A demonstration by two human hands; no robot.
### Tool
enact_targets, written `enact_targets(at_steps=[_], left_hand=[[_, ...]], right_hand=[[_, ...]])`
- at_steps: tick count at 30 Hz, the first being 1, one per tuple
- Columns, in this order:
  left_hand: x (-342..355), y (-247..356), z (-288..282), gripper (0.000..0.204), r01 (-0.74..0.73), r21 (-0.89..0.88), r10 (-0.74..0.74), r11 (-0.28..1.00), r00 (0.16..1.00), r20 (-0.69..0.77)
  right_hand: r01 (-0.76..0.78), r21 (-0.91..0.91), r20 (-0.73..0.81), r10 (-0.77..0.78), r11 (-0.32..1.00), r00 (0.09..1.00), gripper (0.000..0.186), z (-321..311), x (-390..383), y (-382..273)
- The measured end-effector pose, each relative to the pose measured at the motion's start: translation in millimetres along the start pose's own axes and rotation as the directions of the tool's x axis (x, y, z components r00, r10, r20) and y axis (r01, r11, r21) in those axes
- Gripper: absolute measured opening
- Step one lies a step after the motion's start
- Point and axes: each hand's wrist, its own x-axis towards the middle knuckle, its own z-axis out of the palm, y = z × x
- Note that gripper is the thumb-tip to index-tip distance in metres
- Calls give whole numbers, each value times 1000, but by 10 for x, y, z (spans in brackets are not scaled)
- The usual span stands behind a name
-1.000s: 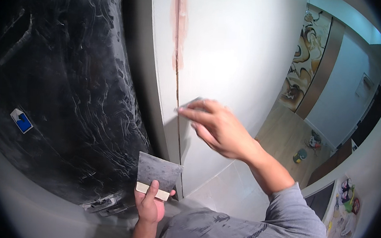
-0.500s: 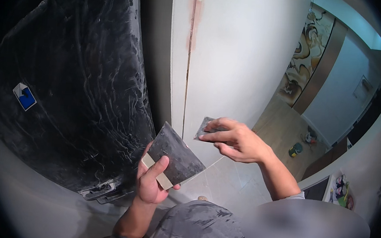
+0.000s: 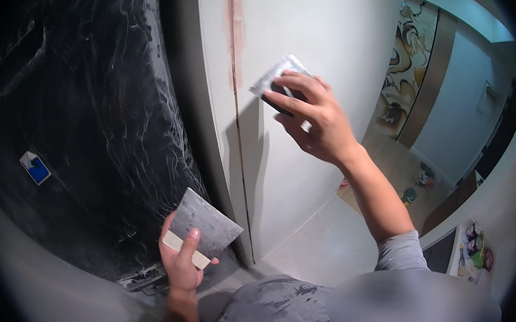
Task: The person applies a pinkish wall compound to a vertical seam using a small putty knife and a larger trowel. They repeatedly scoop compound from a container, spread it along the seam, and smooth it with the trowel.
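My left hand [image 3: 180, 269] is closed around the pale strip handle [image 3: 174, 242] of a wide, grey-smeared scraper [image 3: 209, 220], low beside the dark marbled panel. The thumb lies across its handle. Up against or just off the white wall panel [image 3: 315, 33], my right hand [image 3: 323, 121] grips a smaller scraper [image 3: 271, 75] with a light, shiny blade and a dark part under the fingers. Left of that hand runs a brown vertical seam [image 3: 237, 117], pinkish along its upper stretch. Whether the blade touches the panel, I cannot tell.
At left stands the black, white-veined panel [image 3: 105, 120] bearing a blue-and-white sticker [image 3: 35, 168]. Pale floor tiles [image 3: 306, 236] lie below. A swirl-patterned wall [image 3: 407, 58] and floor items [image 3: 426, 174] show through the opening. Several small items [image 3: 473, 251] sit at right.
My right hand has risen up the white panel with its scraper, away from the other one. My left hand has moved lower and left. The view has shifted slightly.
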Motion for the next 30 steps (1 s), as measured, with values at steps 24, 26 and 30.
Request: enact_targets(at_steps=[24, 26, 30], left_hand=[[-543, -1478, 589, 39, 666, -205, -508, 717, 701, 499], [-775, -1692, 807, 36, 667, -146, -536, 731, 693, 483], [-1112, -2017, 1195, 32, 675, -32, -576, 737, 652, 492]], right_hand=[[-4, 729, 612, 649, -684, 452, 59, -227, -2092, -1262], [-55, 710, 668, 647, -702, 368, 56, -389, -2413, -1290], [-101, 661, 737, 617, -744, 275, 43, -866, -3058, -1128]])
